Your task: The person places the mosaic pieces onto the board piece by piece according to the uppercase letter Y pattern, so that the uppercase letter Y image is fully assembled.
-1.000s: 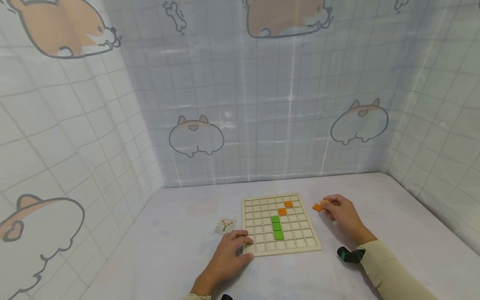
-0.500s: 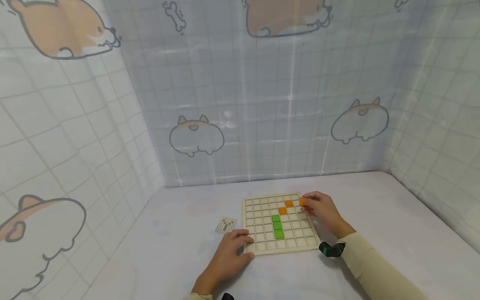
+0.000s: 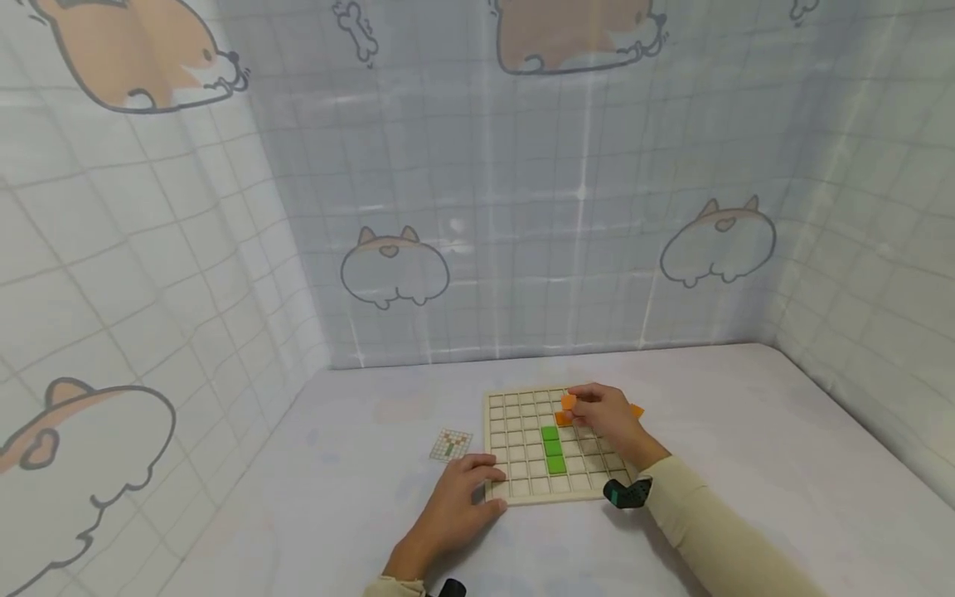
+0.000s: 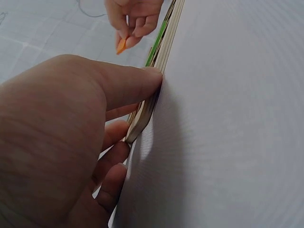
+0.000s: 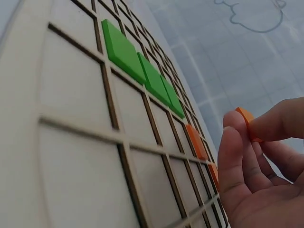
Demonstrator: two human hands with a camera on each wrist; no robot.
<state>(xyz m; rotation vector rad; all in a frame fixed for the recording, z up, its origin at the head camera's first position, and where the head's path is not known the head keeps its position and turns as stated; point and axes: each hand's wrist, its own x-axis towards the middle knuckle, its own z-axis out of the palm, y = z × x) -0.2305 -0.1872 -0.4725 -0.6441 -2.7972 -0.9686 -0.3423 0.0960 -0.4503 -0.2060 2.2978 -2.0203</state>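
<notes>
A square wooden grid board (image 3: pixel 518 453) lies on the table. My left hand (image 3: pixel 457 506) holds its near left corner, thumb at the front edge and fingers at the left side. Between right thumb and fingers, an orange square tile (image 5: pixel 244 115) is pinched above the board's far part; that right hand (image 3: pixel 608 419) hides several cells. Three green tiles (image 3: pixel 553 448) sit in a column of cells. Orange tiles (image 5: pixel 197 142) fill two cells beyond them, one mostly hidden by the right hand in the head view.
A small pattern card (image 3: pixel 451 445) lies left of the board. Another loose orange tile (image 3: pixel 637 410) shows past the right hand, to the board's right. Printed curtain walls (image 3: pixel 515 274) enclose the table (image 3: pixel 336 497) at the back and sides.
My right hand has carried one orange tile leftward from the table at the board's right to over its far cells. The left hand has stayed at the corner.
</notes>
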